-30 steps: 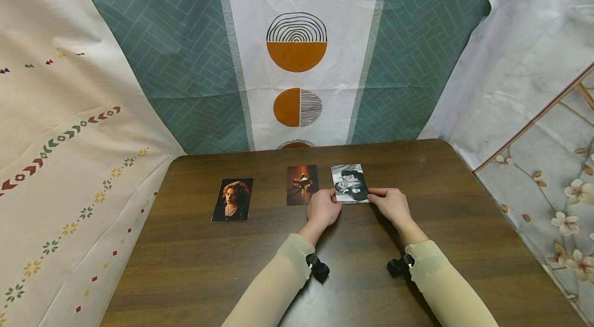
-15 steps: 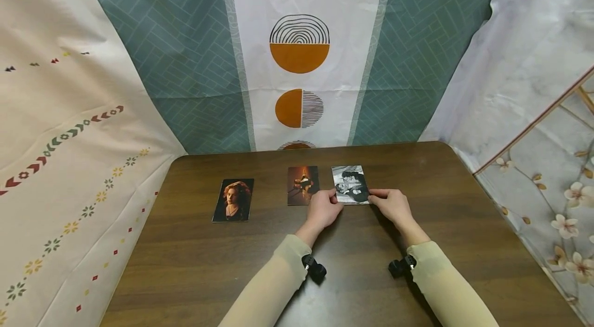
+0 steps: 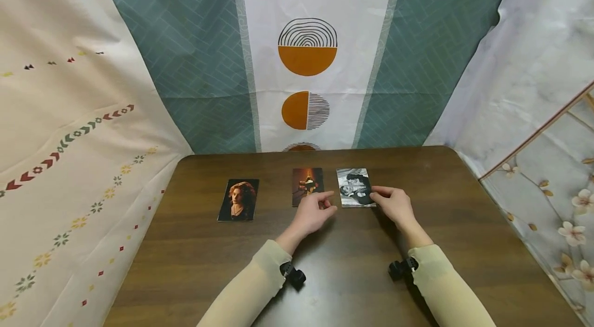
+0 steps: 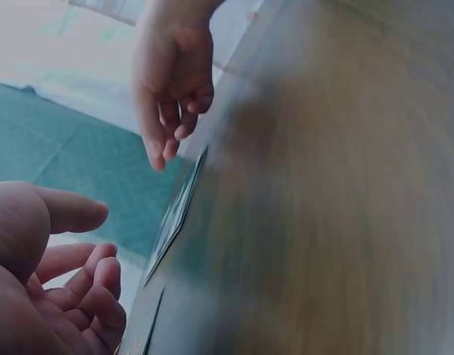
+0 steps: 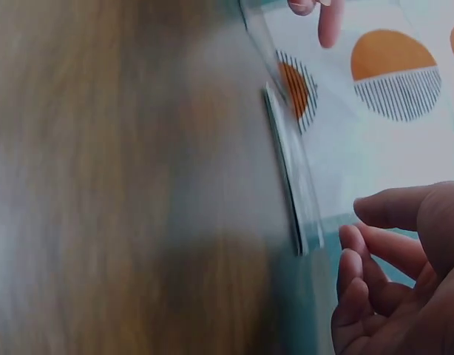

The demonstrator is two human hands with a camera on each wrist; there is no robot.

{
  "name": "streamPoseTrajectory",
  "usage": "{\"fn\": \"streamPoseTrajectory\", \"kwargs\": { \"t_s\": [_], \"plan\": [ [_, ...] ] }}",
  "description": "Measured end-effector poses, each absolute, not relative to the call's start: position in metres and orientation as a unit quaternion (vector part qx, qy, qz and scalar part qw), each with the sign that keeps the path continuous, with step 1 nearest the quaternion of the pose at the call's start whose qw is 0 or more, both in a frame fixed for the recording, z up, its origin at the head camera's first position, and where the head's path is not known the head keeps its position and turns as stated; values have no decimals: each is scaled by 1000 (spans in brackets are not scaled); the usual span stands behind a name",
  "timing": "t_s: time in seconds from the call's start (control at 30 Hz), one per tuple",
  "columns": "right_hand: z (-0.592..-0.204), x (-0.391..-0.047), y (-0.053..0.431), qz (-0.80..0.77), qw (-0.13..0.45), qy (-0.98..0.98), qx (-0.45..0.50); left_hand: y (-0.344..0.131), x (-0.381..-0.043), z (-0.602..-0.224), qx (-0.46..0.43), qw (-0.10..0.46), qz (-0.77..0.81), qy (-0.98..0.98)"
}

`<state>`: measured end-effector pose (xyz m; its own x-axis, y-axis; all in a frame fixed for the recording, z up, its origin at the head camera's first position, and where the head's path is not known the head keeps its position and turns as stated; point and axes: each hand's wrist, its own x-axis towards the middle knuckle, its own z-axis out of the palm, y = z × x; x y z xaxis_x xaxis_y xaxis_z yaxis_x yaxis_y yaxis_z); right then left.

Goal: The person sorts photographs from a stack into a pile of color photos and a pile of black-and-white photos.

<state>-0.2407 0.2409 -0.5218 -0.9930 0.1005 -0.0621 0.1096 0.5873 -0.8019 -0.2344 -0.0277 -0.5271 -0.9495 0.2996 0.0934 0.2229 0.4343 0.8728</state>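
Observation:
A black-and-white photo card (image 3: 353,189) lies flat at the right end of a row on the table. My right hand (image 3: 394,207) is at its lower right edge; in the right wrist view a gap shows between the fingertips and the card (image 5: 288,174), thumb and fingers apart. My left hand (image 3: 310,214) is off the card, fingers loosely bent and holding nothing, over the near edge of a second photo card (image 3: 302,180) with a figure in orange light. Part of that card is hidden by the hand. Farther left lies a dark portrait photo card (image 3: 238,200).
The cards lie on a brown wooden table (image 3: 195,275) near its far edge. A green and white patterned cloth (image 3: 223,59) hangs behind it, with a cream cloth (image 3: 93,126) at the left and a floral one at the right. Each wrist wears a small black camera (image 3: 295,276).
My left hand has let go of the black-and-white card and moved left, its fingers loosening. The right hand stays near the same card corner. The whole view has shifted slightly.

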Motion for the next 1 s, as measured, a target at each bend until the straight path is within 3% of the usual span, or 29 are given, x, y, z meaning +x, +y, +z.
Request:
{"fn": "streamPoseTrajectory", "kwargs": {
  "t_s": [1.0],
  "plan": [
    [-523,-234,71,-485,18,871,-81,-237,-216,-516,56,-11,427,902]
  ]
}}
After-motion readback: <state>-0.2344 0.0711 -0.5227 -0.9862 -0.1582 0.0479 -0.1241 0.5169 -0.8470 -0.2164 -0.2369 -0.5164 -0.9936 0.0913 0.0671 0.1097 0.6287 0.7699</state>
